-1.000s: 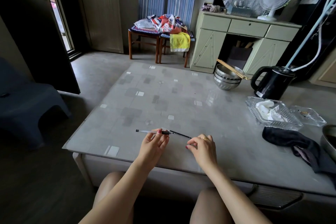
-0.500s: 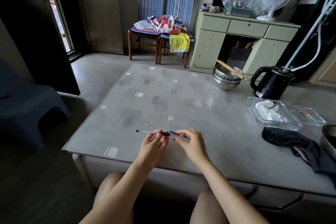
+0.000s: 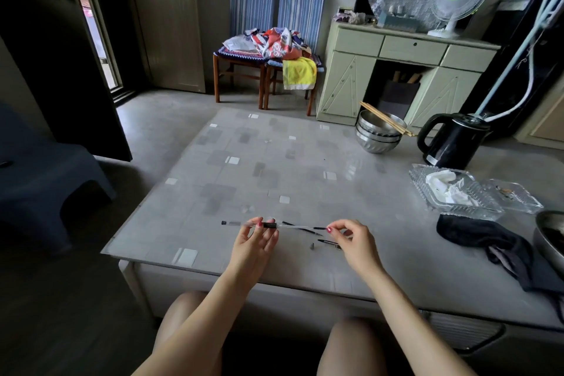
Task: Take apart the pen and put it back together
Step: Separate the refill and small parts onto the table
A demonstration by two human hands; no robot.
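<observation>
My left hand point(image 3: 255, 241) pinches a clear pen barrel point(image 3: 236, 223) with a black grip, held level just above the table's front edge. A thin clear refill point(image 3: 300, 226) with a dark end sticks out of the barrel toward the right. My right hand point(image 3: 351, 239) pinches that refill's far end between thumb and forefinger. On the table below lie a small pen tip point(image 3: 312, 246) and a short dark pen part point(image 3: 329, 243).
The grey tiled table point(image 3: 274, 174) carries stacked steel bowls with chopsticks point(image 3: 378, 133), a black kettle point(image 3: 451, 140), two glass dishes point(image 3: 451, 192) and a dark cloth point(image 3: 485, 238) on the right. A steel basin point(image 3: 549, 238) sits at the right edge. A dark stool point(image 3: 45, 180) stands left.
My right hand came in to the barrel's end, then moved right, drawing the refill out of the barrel. The left hand has stayed in place holding the barrel.
</observation>
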